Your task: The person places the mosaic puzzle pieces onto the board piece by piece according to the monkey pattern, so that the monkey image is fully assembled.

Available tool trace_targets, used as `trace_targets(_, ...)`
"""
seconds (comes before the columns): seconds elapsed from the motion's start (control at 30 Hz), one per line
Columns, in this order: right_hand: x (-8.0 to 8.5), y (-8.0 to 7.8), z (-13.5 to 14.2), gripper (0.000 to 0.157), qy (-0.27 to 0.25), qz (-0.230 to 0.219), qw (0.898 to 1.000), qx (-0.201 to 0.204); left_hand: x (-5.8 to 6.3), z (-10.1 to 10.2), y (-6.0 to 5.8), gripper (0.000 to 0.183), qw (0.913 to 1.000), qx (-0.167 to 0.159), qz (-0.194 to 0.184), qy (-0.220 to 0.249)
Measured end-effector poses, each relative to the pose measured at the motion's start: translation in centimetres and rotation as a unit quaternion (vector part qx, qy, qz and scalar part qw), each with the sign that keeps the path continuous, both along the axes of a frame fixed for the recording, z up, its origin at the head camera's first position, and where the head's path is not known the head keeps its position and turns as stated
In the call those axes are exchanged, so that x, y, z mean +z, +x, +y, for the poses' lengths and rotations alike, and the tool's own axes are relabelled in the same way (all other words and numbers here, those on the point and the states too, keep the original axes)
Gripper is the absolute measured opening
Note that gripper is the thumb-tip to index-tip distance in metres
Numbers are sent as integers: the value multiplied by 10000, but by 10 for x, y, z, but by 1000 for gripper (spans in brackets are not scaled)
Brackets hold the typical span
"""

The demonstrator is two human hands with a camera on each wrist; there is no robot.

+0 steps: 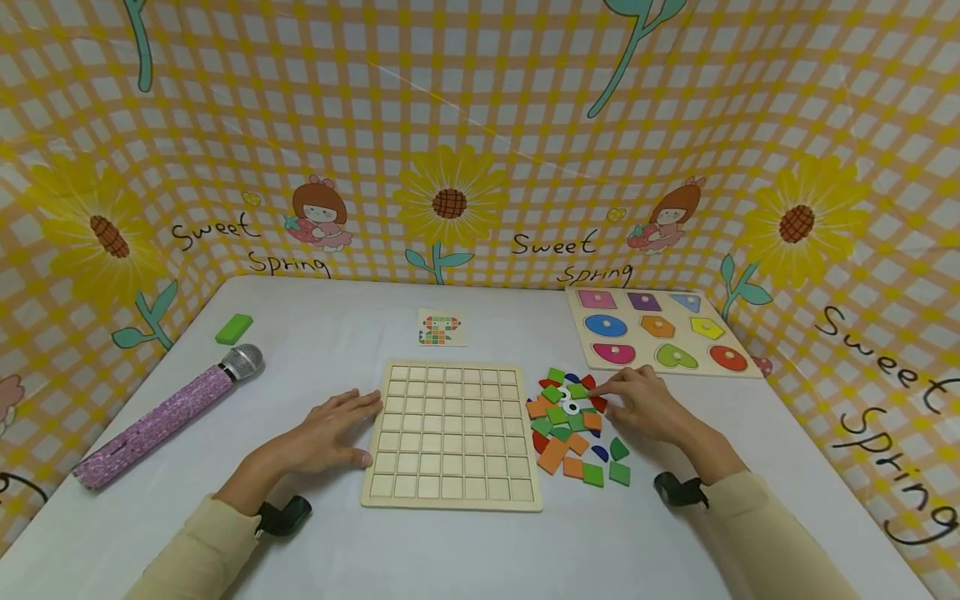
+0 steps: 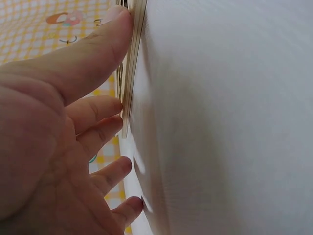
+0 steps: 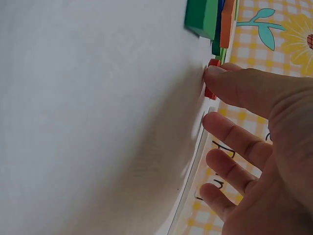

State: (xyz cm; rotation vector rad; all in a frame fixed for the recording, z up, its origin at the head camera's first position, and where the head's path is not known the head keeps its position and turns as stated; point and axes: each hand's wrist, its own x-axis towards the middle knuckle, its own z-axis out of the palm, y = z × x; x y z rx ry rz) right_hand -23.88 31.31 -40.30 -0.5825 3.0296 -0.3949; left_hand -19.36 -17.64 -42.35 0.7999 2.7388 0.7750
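The left hand (image 1: 322, 433) rests beside the left edge of a square wooden grid board (image 1: 453, 433), its fingers spread and fairly straight. In the left wrist view, the thumb (image 2: 98, 54) and some fingertips touch the board's side edge. At the right of the board lies a loose pile of coloured wooden pieces (image 1: 555, 412), green, orange, red and blue, with a white eye-like disc among them. Over the pile's right side, the right hand (image 1: 645, 404) pinches a red piece (image 3: 212, 90) between thumb and index finger. Its other fingers are spread apart in the right wrist view.
A small pattern card (image 1: 442, 327) lies behind the board. The shape puzzle board (image 1: 663, 333) is at the back right. Toward the left are a purple glittery microphone (image 1: 168, 421) and a green block (image 1: 234, 328). Patterned cloth walls surround the white table.
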Motion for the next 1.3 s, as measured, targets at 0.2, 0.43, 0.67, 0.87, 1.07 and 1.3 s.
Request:
trace_targets(0.2, -1, 4, 4, 26, -11, 60, 9999, -115, -2, -1, 0, 79, 10000, -57, 14, -28)
trace_targets(0.43, -2, 9, 8, 28, 89, 67, 9994, -325, -2, 0, 0, 80, 10000, -40, -37, -55)
trace_targets(0.67, -5, 10, 15, 35, -115, -97, 9994, -318, -2, 1, 2, 78, 10000, -44, -32, -55)
trace_targets(0.87, -8, 10, 23, 31, -231, -107, 9995, -198, 0, 4, 4, 78, 10000, -41, -32, -45)
trace_targets(1.07, -10, 9, 27, 27, -402, -126, 9989, -182, 0, 4, 3, 77, 10000, -62, 15, -55)
trace_targets(1.3, -9, 10, 27, 23, -407, -39, 9990, -205, -3, 2, 1, 80, 10000, -71, -37, 44)
